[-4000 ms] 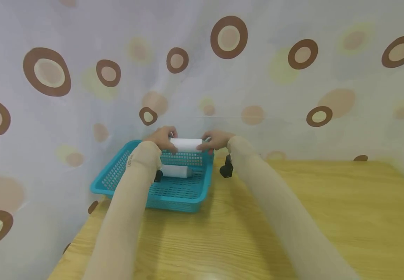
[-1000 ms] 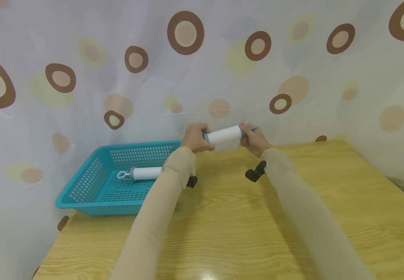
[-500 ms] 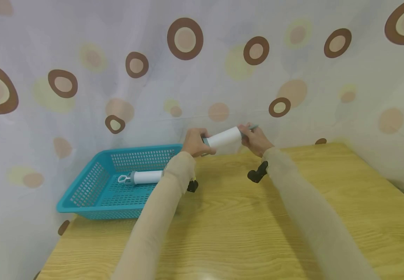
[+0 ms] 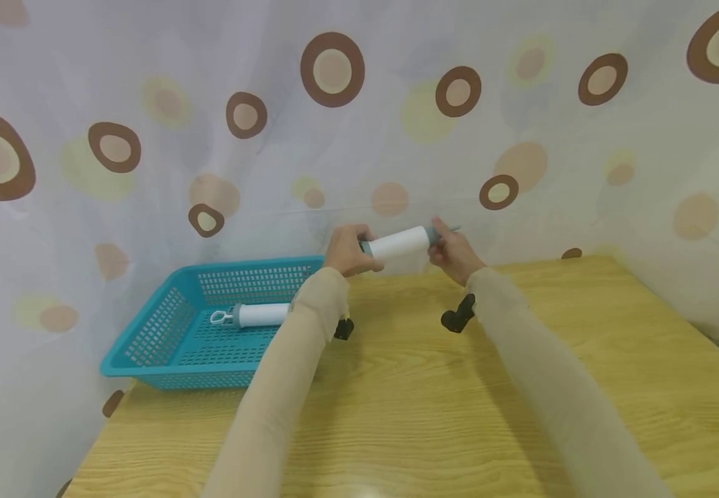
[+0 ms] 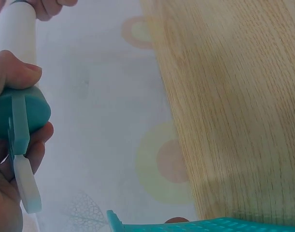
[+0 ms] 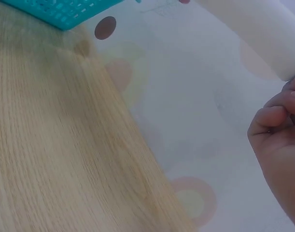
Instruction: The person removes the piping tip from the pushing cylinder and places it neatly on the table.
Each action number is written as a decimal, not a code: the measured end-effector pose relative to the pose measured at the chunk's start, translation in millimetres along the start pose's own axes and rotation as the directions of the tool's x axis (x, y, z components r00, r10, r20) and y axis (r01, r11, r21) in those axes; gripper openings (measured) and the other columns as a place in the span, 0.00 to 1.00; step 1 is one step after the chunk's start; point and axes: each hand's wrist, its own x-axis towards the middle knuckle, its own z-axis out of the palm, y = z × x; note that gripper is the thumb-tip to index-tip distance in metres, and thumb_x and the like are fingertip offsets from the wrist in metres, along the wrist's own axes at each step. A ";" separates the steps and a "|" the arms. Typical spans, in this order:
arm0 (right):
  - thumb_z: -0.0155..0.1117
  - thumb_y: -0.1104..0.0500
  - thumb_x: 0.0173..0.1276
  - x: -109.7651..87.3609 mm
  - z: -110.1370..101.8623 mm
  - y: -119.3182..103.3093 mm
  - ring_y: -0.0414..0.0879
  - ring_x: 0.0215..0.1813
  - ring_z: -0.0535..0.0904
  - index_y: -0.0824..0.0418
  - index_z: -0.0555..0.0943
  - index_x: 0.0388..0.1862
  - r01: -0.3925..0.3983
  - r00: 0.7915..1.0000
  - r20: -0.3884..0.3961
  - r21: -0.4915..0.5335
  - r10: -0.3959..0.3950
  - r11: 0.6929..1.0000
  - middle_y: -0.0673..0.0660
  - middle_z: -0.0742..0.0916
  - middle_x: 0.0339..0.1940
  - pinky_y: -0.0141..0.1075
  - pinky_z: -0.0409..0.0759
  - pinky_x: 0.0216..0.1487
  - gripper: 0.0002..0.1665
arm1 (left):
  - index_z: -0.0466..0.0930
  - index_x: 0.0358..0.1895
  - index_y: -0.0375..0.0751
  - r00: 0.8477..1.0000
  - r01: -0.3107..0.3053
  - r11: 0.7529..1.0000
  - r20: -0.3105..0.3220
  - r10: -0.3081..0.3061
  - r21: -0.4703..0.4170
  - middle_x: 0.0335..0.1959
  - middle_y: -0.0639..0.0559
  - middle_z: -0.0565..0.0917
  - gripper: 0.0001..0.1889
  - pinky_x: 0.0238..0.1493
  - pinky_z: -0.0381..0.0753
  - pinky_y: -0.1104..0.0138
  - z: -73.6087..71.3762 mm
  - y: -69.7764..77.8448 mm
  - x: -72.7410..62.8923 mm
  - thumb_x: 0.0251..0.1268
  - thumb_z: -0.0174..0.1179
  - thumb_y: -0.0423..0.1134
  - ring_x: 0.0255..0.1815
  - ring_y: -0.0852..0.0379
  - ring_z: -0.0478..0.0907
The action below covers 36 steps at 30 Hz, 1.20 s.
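A hand pump (image 4: pixel 399 243), with a white barrel and grey-teal end caps, is held in the air past the basket's right end, its right end slightly higher. My left hand (image 4: pixel 346 252) grips its handle end. In the left wrist view the thumb lies on the barrel beside the teal cap (image 5: pixel 21 108), with fingers beneath and a white handle (image 5: pixel 26 183) sticking out. My right hand (image 4: pixel 455 253) holds the opposite cap, from which a thin nozzle (image 4: pixel 455 228) points right. In the right wrist view its fingers are curled at the end of the barrel (image 6: pixel 263 36).
A blue perforated basket (image 4: pixel 179 372) stands on the left of the wooden table (image 4: pixel 397 401). Inside lies a second white pump (image 4: pixel 263 315), partly hidden by my left sleeve. A patterned curtain (image 4: pixel 359 159) hangs behind the table's back edge.
Since four seconds ago the pump has moved right, from over the basket to beside it, and the view has turned right. Lately my right fingers have shifted, showing more of the grey cap.
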 end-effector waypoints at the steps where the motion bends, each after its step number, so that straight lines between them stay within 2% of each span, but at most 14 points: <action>1: 0.46 0.46 0.77 0.6 -0.1 0.1 0.37 0.18 0.62 0.60 0.71 0.34 -0.016 1.000 -0.004 0.000 0.016 1.000 0.49 0.71 0.18 0.25 0.61 0.22 0.19 | 0.83 0.34 0.40 1.000 0.000 1.000 -0.004 0.000 0.003 0.34 0.49 0.86 0.16 0.39 0.79 0.64 0.7 -0.4 -0.2 0.37 0.76 0.36 0.32 0.55 0.78; 6: 0.48 0.45 0.75 1.3 -3.3 0.7 0.37 0.17 0.61 0.63 0.68 0.41 -0.067 0.997 -0.035 -0.051 0.065 0.996 0.49 0.70 0.17 0.26 0.61 0.22 0.21 | 0.83 0.35 0.41 1.000 0.015 0.999 -0.012 -0.015 0.031 0.33 0.49 0.86 0.17 0.38 0.79 0.64 5.1 -0.6 -1.0 0.37 0.77 0.36 0.32 0.55 0.77; 11: 0.52 0.47 0.74 -2.4 -11.9 1.2 0.38 0.17 0.62 0.64 0.72 0.38 -0.060 0.998 -0.028 -0.077 0.058 0.995 0.49 0.72 0.15 0.27 0.62 0.22 0.19 | 0.83 0.33 0.43 1.000 0.026 0.998 -0.017 -0.025 0.049 0.30 0.51 0.85 0.17 0.35 0.77 0.66 12.8 -1.8 0.0 0.36 0.78 0.37 0.28 0.56 0.75; 15: 0.51 0.49 0.75 -4.3 -17.7 1.4 0.37 0.19 0.63 0.63 0.74 0.37 -0.052 0.998 -0.027 -0.095 0.050 0.994 0.49 0.73 0.17 0.26 0.62 0.23 0.17 | 0.83 0.33 0.43 0.999 0.031 0.999 0.011 -0.031 0.030 0.30 0.51 0.84 0.16 0.35 0.76 0.67 16.7 -1.3 0.0 0.36 0.77 0.38 0.29 0.57 0.74; 18: 0.49 0.50 0.76 -3.6 -19.1 2.1 0.37 0.21 0.61 0.60 0.72 0.36 -0.021 1.000 0.008 -0.131 0.022 0.991 0.48 0.71 0.19 0.27 0.61 0.25 0.15 | 0.82 0.33 0.43 0.999 0.039 0.999 0.022 -0.040 0.028 0.31 0.50 0.84 0.16 0.36 0.77 0.66 15.7 -0.5 -0.5 0.37 0.76 0.38 0.30 0.56 0.75; 22: 0.47 0.52 0.77 -0.6 -19.1 2.3 0.40 0.24 0.58 0.56 0.70 0.34 0.029 0.996 0.091 -0.175 -0.014 0.984 0.47 0.67 0.21 0.29 0.59 0.30 0.12 | 0.82 0.33 0.43 0.999 0.042 0.998 -0.004 -0.042 0.044 0.31 0.49 0.84 0.15 0.37 0.78 0.64 10.5 0.2 -0.7 0.39 0.76 0.37 0.30 0.55 0.76; 27: 0.45 0.54 0.78 1.0 -19.4 -0.9 0.39 0.29 0.58 0.54 0.74 0.43 0.045 0.990 0.140 -0.176 -0.020 0.983 0.47 0.70 0.33 0.27 0.60 0.31 0.10 | 0.82 0.34 0.42 1.000 0.028 0.998 -0.016 -0.027 0.051 0.32 0.49 0.84 0.16 0.37 0.78 0.64 8.3 0.8 0.6 0.39 0.76 0.38 0.31 0.55 0.76; 30: 0.45 0.54 0.78 0.7 -17.4 -2.6 0.38 0.29 0.61 0.54 0.76 0.45 0.013 0.994 0.106 -0.126 0.000 0.992 0.48 0.72 0.35 0.25 0.62 0.30 0.11 | 0.81 0.34 0.42 0.999 0.024 0.998 -0.027 -0.023 0.057 0.33 0.49 0.85 0.16 0.38 0.78 0.64 9.9 0.7 1.4 0.39 0.76 0.39 0.32 0.55 0.76; 34: 0.45 0.49 0.78 1.5 -12.7 -2.8 0.38 0.24 0.65 0.57 0.74 0.39 -0.042 0.998 0.038 -0.069 0.045 0.997 0.49 0.72 0.28 0.26 0.65 0.28 0.15 | 0.81 0.33 0.42 0.999 0.030 0.998 -0.037 -0.028 0.062 0.33 0.49 0.85 0.16 0.39 0.78 0.63 12.6 0.6 2.0 0.39 0.76 0.39 0.33 0.55 0.77; 36: 0.45 0.45 0.77 2.3 -11.2 -2.3 0.37 0.22 0.65 0.58 0.73 0.38 -0.063 0.998 0.003 -0.081 0.064 0.995 0.48 0.72 0.24 0.26 0.65 0.27 0.18 | 0.81 0.33 0.42 0.999 0.032 0.998 -0.035 -0.030 0.057 0.33 0.49 0.84 0.16 0.40 0.78 0.63 13.8 1.0 1.9 0.39 0.76 0.39 0.34 0.54 0.77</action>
